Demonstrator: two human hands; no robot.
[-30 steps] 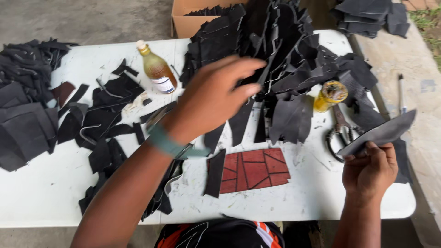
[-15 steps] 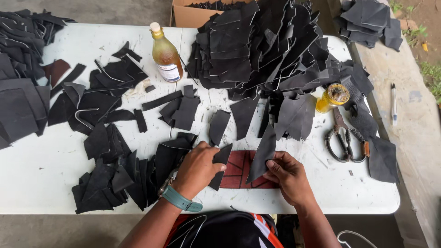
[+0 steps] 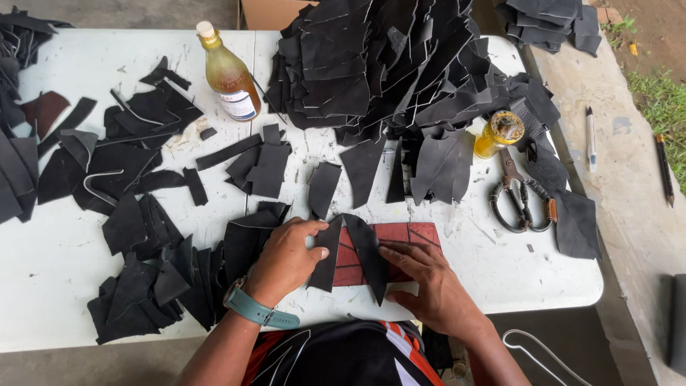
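Observation:
My left hand, with a teal watch on the wrist, lies flat with its thumb on a black leather piece. My right hand presses its fingers on a second pointed black leather piece. Both pieces lie side by side over a red-brown panel with scored lines near the front edge of the white table. Neither hand grips anything; both rest flat on the leather.
A large heap of black leather pieces fills the back. Scraps lie at left. A bottle of amber liquid, a small yellow jar, scissors, a cardboard box and pens on the concrete ledge are around.
My left hand came back from reaching over the pile and my right hand lowered its leather piece; both now press two pieces flat on the red-brown panel.

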